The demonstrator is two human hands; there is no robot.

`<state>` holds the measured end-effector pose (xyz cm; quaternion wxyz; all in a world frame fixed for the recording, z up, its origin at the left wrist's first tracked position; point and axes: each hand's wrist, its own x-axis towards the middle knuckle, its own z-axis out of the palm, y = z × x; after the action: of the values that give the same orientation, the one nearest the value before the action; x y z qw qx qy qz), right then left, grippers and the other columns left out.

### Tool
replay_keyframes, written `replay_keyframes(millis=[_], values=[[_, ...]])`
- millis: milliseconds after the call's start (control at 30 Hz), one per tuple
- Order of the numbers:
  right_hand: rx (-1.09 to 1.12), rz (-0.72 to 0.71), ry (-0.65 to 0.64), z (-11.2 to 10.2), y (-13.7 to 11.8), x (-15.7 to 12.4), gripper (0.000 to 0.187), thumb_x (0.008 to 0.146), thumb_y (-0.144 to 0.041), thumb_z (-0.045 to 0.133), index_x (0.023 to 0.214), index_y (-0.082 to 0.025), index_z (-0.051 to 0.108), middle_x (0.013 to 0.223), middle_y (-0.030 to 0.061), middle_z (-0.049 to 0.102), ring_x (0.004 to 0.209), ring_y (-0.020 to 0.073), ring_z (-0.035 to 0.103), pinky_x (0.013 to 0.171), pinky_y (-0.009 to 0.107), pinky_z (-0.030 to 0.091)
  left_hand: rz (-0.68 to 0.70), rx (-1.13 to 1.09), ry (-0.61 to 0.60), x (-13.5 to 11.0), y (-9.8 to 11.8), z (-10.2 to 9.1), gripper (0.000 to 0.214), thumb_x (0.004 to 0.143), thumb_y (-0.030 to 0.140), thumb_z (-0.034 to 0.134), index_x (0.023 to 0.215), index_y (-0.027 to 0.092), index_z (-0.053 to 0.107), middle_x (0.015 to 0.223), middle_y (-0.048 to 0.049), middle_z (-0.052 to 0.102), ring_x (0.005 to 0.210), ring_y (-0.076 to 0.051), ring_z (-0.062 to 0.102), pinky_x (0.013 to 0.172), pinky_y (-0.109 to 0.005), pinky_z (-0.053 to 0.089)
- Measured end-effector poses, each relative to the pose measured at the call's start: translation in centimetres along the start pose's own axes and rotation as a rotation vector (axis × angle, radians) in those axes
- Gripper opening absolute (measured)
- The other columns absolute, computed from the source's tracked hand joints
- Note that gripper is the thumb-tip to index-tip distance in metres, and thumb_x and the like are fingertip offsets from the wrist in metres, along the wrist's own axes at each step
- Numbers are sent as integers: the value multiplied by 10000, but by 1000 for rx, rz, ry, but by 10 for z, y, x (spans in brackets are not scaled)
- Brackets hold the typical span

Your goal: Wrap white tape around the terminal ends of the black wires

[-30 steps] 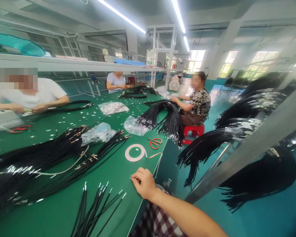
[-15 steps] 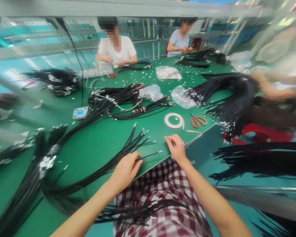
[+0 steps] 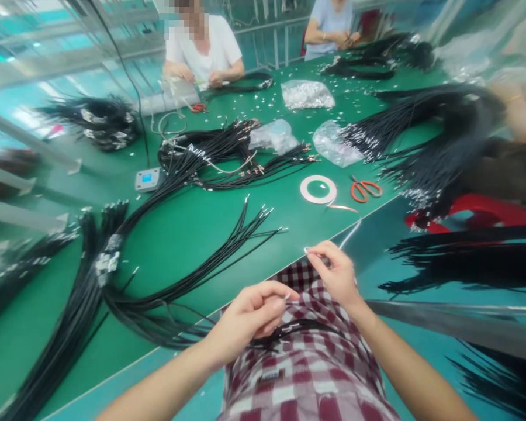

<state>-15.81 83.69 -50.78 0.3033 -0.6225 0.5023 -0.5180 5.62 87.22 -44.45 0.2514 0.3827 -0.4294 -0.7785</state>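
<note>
My left hand is over my lap, its fingers pinched on the metal-tipped end of a black cable that lies across my checked clothing. My right hand is just off the table edge, thumb and fingers pinched on the end of a thin pale strip. The strip runs back towards a flat tape ring. A loose fan of black cables with metal tips lies on the green table in front of both hands.
Orange scissors lie beside the tape ring. Clear bags of small parts and a small blue-screened device sit further back. Thick black cable bundles run along the left. Two people work at the far side, and an arm shows at the right.
The view swung left and down. My left hand came into view, took a cable off the table and drew it to my lap. My right hand pulled back from the table edge.
</note>
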Motion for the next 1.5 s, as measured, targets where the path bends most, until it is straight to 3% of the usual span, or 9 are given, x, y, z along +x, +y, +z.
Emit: replay_keyframes(millis=[100,267,600,733,867,967,1233,1333,1500], values=[[93,81,-141,5,-5,-12,87,925,-206,634,883,-220,709,853,28,666,797,172,622,717,299,489,-30,-214,135,-3,-21,1,284,902,399,632,958,121,645,606,46,443,435,-34,318,457,-216,174],[191,180,-349,13,-17,-19,80,922,-209,638,883,-222,707,898,32,653,854,176,627,761,302,487,-21,-399,174,7,-34,-3,308,924,416,607,998,122,659,598,61,380,447,-28,249,460,-202,158],[147,317,-431,11,-23,-21,118,925,-245,604,911,-218,718,1209,84,582,636,93,592,621,284,506,48,-457,335,12,-39,-3,301,856,377,704,765,118,581,610,58,393,464,-17,217,458,-194,145],[27,246,-437,7,-28,-21,133,934,-223,585,916,-225,717,1262,95,580,725,132,639,678,309,541,53,-417,347,13,-44,-4,285,833,366,718,769,123,586,579,69,373,462,-24,215,460,-202,148],[-222,65,-414,5,-36,-20,182,958,-193,548,959,-224,727,1360,119,543,923,209,664,872,422,531,90,-306,351,13,-44,0,321,827,353,730,1059,163,616,599,90,346,471,-39,216,465,-207,172],[-292,-8,-442,5,-39,-22,204,954,-162,547,967,-226,740,1391,121,522,851,190,663,853,436,533,129,-108,350,14,-43,5,408,843,359,718,1185,171,601,640,74,386,525,-61,297,502,-214,240],[-190,50,-510,-8,-46,-23,189,944,-167,570,958,-235,747,1238,91,574,869,172,659,769,334,545,84,246,296,17,-43,6,259,885,382,655,939,128,649,654,46,428,608,-96,350,584,-240,300],[-192,70,-479,-15,-47,-20,165,953,-189,563,927,-219,723,1096,83,631,912,196,651,784,332,528,63,187,284,16,-44,6,264,871,363,676,997,141,611,647,57,423,606,-97,369,585,-235,307],[-22,335,-388,-11,-35,-20,129,963,-291,569,958,-212,672,734,9,657,646,160,617,596,273,501,150,23,358,13,-44,12,316,876,293,678,1140,197,533,794,20,532,718,-113,495,684,-228,410]])
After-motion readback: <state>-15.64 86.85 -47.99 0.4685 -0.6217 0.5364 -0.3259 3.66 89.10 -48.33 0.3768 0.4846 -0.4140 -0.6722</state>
